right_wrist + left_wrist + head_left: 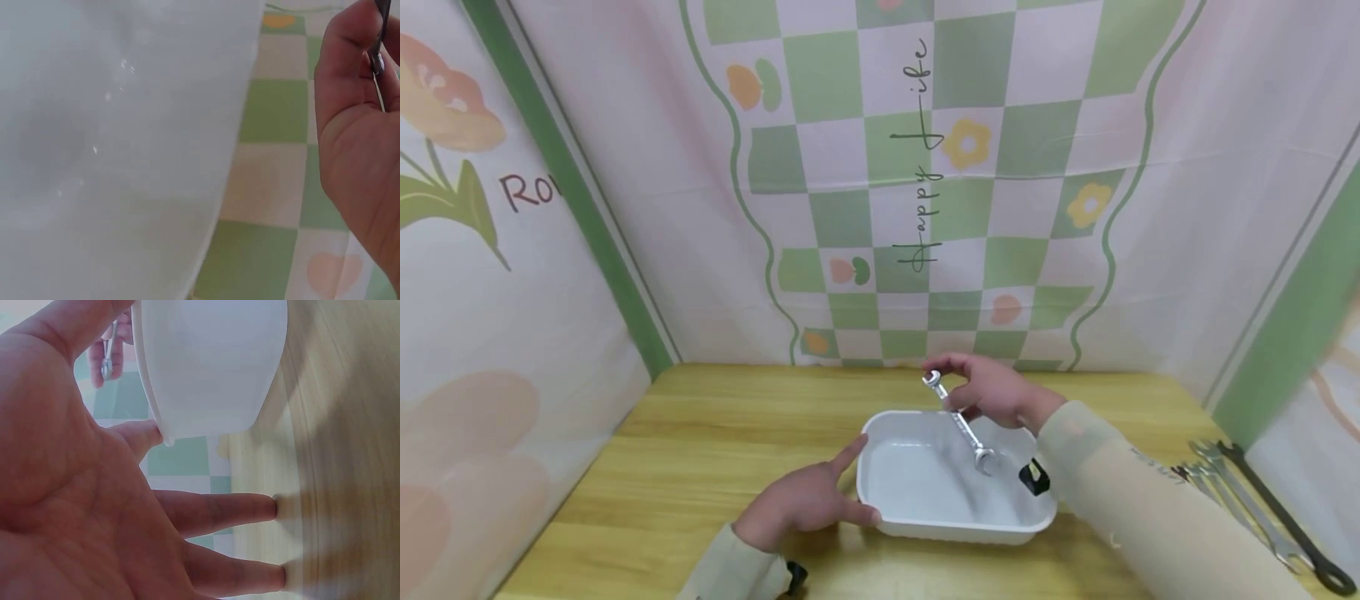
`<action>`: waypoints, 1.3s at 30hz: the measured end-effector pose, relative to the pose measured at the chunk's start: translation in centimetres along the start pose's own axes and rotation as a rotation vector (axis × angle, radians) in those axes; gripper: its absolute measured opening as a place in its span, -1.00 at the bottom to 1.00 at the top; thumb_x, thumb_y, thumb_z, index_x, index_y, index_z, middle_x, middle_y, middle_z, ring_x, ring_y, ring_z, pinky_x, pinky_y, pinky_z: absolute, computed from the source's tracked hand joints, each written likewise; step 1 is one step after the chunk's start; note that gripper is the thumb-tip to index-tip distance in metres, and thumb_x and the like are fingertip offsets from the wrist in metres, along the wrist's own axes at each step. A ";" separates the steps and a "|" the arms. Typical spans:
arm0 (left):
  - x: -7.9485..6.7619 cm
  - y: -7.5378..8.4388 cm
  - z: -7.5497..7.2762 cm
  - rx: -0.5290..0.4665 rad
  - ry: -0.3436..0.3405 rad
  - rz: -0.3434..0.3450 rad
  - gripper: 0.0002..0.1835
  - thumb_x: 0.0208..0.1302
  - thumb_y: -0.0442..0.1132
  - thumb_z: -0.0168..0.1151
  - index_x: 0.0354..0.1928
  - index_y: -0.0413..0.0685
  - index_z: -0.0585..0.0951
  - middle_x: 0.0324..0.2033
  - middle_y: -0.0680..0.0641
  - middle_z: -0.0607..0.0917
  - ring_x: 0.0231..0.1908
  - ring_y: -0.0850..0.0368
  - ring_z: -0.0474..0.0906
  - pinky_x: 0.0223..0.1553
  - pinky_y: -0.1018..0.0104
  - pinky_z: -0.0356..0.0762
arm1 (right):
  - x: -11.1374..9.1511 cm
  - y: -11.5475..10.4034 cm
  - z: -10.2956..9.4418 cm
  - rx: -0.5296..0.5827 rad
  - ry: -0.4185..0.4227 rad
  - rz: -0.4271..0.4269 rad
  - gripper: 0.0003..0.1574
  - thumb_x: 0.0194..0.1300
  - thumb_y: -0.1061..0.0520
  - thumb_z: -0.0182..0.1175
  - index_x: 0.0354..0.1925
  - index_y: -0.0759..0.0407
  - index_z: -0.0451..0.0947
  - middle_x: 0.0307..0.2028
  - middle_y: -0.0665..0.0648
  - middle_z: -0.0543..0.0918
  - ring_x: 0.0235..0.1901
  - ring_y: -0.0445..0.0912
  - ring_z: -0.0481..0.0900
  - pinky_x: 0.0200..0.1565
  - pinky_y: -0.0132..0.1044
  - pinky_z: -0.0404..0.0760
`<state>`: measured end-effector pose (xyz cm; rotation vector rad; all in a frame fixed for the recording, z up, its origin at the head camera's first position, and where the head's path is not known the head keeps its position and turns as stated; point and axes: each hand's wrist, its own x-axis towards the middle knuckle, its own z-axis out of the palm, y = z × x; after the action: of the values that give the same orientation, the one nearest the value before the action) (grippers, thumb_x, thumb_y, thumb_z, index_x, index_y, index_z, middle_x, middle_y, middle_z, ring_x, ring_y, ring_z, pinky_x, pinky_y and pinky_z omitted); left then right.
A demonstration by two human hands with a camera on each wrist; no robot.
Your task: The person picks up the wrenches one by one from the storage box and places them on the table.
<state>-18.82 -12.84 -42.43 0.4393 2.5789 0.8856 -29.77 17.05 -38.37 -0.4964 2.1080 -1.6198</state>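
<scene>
A silver wrench (962,425) is pinched between the fingers and thumb of my right hand (996,392), slanting over the white rectangular tray (917,483). Its lower jaw end points down into the tray; the upper end sticks out by my fingertips. Beside the tray's left end, my left hand (805,500) has its thumb and a fingertip on the rim. In the left wrist view, other fingers (219,512) of that hand extend straight down to the tabletop. The right wrist view shows the wrench (382,37) only in part, at the upper right.
Several wrenches (1243,496), silver ones and a long black one (1292,525), lie at the right side of the wooden table (722,442). Printed cloth (895,167) with green checks hangs behind the table, with more cloth at both sides.
</scene>
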 end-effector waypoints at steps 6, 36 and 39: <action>0.0 0.1 0.0 0.020 -0.005 -0.003 0.27 -0.07 0.37 0.46 0.61 0.24 -0.04 0.19 -0.33 0.55 0.18 -0.24 0.46 0.16 -0.24 0.38 | -0.9 -0.2 -2.5 0.052 0.052 0.004 -0.10 0.12 0.47 0.27 0.41 0.13 0.30 0.39 0.27 0.27 -0.02 0.21 0.50 -0.16 0.00 0.65; -0.1 0.0 -0.1 0.035 -0.010 0.014 0.24 -0.01 0.35 0.43 0.61 0.18 -0.05 0.19 -0.36 0.54 0.19 -0.28 0.46 0.13 -0.28 0.40 | -11.2 5.5 -12.7 -0.007 0.212 0.041 -0.14 0.22 0.32 0.28 0.42 0.19 0.19 0.43 0.35 0.06 -0.24 -0.02 0.52 -0.29 -0.14 0.66; -0.1 0.1 -0.1 0.031 -0.009 0.010 0.23 -0.01 0.32 0.45 0.61 0.19 -0.04 0.19 -0.35 0.55 0.18 -0.27 0.47 0.11 -0.28 0.40 | -12.1 6.1 -13.0 -0.034 0.218 0.061 -0.07 0.21 0.32 0.29 0.46 0.29 0.11 0.45 0.42 0.02 -0.19 0.05 0.53 -0.28 -0.09 0.67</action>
<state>-18.73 -12.89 -42.30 0.4646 2.5880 0.8460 -26.76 35.49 -39.91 -0.2728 2.2871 -1.6707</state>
